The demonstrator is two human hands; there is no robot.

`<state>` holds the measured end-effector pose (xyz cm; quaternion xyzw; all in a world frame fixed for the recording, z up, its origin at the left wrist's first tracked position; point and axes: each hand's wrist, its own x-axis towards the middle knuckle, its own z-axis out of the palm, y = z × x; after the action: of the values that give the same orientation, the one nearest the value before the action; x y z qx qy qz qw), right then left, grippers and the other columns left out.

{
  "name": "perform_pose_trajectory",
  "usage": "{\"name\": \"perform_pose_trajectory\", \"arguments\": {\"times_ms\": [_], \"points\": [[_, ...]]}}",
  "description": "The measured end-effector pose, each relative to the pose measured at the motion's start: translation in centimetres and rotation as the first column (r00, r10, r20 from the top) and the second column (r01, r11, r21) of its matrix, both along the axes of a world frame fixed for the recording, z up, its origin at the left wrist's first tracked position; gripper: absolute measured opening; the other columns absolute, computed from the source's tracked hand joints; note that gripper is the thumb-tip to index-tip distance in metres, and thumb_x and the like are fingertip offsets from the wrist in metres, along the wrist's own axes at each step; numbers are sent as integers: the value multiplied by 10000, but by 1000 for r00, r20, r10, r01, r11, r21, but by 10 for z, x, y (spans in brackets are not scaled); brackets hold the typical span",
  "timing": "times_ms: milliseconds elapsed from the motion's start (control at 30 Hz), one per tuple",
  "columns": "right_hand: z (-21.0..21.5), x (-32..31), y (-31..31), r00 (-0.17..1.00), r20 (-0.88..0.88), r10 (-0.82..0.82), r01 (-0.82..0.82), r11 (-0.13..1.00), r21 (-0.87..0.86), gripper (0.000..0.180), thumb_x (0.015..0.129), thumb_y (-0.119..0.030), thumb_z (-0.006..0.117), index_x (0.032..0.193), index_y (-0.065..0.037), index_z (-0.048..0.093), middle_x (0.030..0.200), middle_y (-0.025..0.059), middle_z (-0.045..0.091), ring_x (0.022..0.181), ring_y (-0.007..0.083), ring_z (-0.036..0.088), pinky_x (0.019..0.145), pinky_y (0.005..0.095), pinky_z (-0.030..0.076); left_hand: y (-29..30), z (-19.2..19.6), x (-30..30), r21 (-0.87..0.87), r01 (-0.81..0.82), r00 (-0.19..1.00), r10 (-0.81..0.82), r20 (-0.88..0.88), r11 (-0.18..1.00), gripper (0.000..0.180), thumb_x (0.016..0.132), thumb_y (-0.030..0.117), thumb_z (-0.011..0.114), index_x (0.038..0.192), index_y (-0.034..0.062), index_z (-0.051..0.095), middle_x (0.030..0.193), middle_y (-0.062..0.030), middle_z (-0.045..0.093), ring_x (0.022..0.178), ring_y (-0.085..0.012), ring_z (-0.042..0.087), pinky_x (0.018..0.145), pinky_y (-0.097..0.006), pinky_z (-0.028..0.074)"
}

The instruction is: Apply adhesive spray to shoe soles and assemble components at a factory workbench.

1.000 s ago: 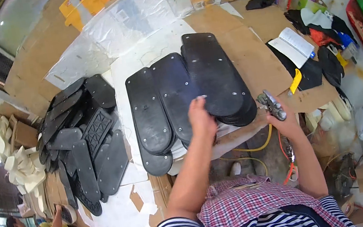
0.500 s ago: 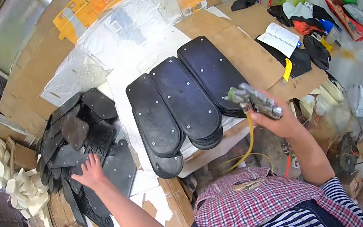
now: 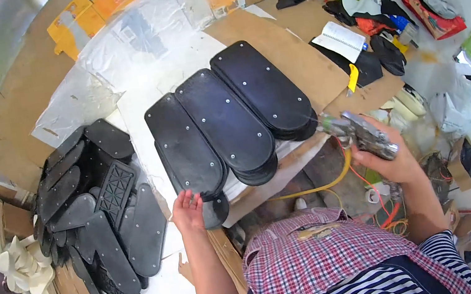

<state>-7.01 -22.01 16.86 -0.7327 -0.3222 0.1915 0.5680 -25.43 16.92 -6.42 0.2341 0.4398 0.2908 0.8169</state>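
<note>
Right hand, right of centre: fingers wrapped around a metal spray gun. Left hand, lower left of centre: fingers loosely parted beside the black panels, stacked in three piles mid-frame; contact cannot be confirmed.

I count 3 black panel stacks mid-dial, 1 spray gun at 3 o'clock, 1 open notebook at 2.

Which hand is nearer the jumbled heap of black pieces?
Left. The left hand is just right of the jumbled heap, by the near end of the leftmost neat stack; the right hand, gripping the metal spray gun, is much farther right, past the neat stacks.
</note>
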Motion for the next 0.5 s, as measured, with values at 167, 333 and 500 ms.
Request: {"name": "perform_pose_trajectory", "arguments": {"times_ms": [167,333,500], "points": [[18,-20,-46,992,-78,103,-113,984,-136,550,771,-31,650,1281,-4,444,916,29,602,782,90,548,729,254,457,-19,9,30,37,127,988,-123,-99,991,256,872,187,517,1075,31,530,913,-103,605,739,-250,589,633,-337,472],[21,-26,-55,954,-206,219,-238,969,-69,574,758,-6,654,1289,-8,435,887,41,603,774,95,557,703,260,463,-42,7,65,3,294,940,-288,-184,956,238,869,160,523,1069,33,519,888,-95,614,695,-221,595,596,-301,479],[31,-16,-74,988,-113,101,-125,964,-233,561,757,-15,656,1279,-12,452,882,42,601,757,98,566,676,250,465,-60,-4,99,-42,366,903,-366,-226,929,348,904,172,445,1214,14,441,996,-134,556,811,-295,575,716,-398,483]]}}
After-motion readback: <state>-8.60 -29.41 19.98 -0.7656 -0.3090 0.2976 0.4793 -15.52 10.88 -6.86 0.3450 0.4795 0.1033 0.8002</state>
